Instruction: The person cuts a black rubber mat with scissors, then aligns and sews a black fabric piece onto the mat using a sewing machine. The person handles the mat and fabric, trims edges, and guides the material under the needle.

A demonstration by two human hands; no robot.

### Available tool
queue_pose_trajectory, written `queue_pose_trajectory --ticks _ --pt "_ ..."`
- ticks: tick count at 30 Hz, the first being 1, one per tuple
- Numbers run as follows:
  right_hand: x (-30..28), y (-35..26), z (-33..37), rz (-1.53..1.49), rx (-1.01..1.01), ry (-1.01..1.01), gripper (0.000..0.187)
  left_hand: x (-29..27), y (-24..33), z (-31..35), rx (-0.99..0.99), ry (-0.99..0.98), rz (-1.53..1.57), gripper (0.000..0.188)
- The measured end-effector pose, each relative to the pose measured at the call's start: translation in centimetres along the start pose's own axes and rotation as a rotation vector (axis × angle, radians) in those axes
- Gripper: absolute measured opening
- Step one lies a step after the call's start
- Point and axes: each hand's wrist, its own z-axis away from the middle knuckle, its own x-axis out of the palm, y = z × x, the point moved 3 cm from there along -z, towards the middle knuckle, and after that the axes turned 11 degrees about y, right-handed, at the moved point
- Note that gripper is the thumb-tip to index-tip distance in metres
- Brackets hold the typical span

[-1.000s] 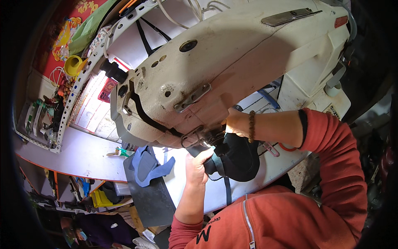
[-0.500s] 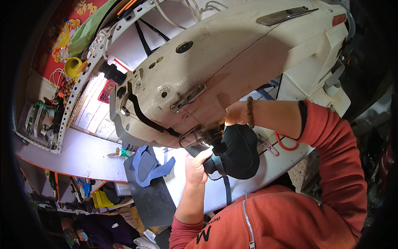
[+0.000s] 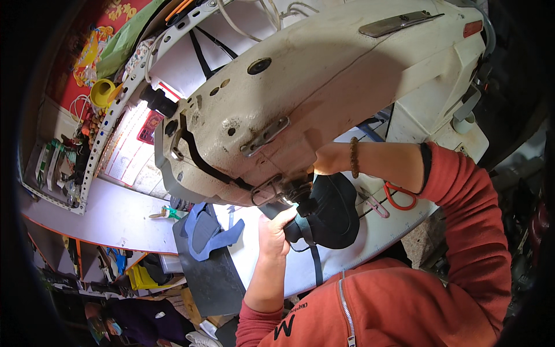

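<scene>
A large cream sewing machine (image 3: 324,98) reaches over the white work table, its needle end lit from beneath. Under that end lies a black curved piece of material (image 3: 336,214) with rounded edges and a visible seam line. My left hand (image 3: 273,234) grips the piece's left side, thumb on top and fingers folded. My right hand (image 3: 328,158) comes in from the right at the far edge of the piece; the machine head hides its fingers. A beaded bracelet (image 3: 354,157) circles my right wrist. A narrow black strip (image 3: 317,266) hangs toward the table's near edge.
Left of my left hand, a blue cut piece (image 3: 209,232) rests partly on a black sheet (image 3: 208,283). Red-handled scissors (image 3: 400,196) lie at right. A perforated metal rail (image 3: 107,127) borders the left side. Another person (image 3: 144,321) is at lower left.
My right wrist and its bracelet have shifted very slightly to the right. My left hand keeps its hold, and the black piece has hardly moved.
</scene>
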Motion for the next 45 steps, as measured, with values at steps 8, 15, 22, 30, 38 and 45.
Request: queue_pose_trajectory --ticks 8,15,22,30,38,45 --pt "1.0 3.1 2.1 -0.282 -0.032 -0.098 0.011 -0.6 0.0 -0.5 0.03 -0.033 -0.037 0.029" --pt "0.7 4.5 -0.1 -0.313 -0.18 -0.166 0.024 -3.1 -1.5 -2.1 -0.048 0.036 -0.022 0.026" --pt "0.5 5.8 -1.3 -0.499 -0.138 -0.182 0.014 -3.0 -1.4 -2.0 0.093 0.0 -0.035 0.044" --pt "-0.1 4.6 -3.7 -0.367 -0.067 -0.508 0.008 -0.5 -0.2 -0.7 0.05 -0.01 -0.012 0.054" --pt "-0.4 3.3 -2.9 -0.4 -0.242 -0.413 0.018 -0.6 -0.3 -0.8 0.071 0.006 -0.02 0.053" --pt "-0.4 3.1 -2.1 -0.581 -0.232 -0.272 0.016 -1.3 -0.7 -1.0 0.068 0.088 -0.035 0.036"
